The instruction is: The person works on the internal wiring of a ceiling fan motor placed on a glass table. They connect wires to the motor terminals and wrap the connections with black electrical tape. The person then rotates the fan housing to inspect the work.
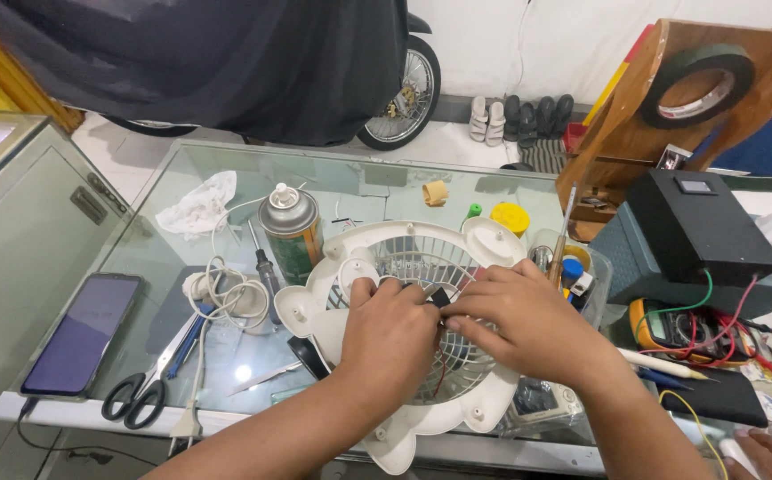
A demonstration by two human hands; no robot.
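A white round fan housing with a grille (386, 244) lies flat on the glass table (226, 169). Both my hands rest over its middle. My left hand (389, 333) is curled over the grille centre, its fingers pinching toward a small black part (440, 297). My right hand (524, 320) comes in from the right, with its fingertips meeting the same black part. Thin red wires run under my hands through the grille. What lies beneath my palms is hidden.
A spray can (290, 224) and a screwdriver (264, 267) stand left of the fan. Further left are a coiled white cable (221, 293), scissors (137, 396) and a phone (79, 333). A black box (702, 227), a multimeter with leads (671, 329) and a plastic tub sit right.
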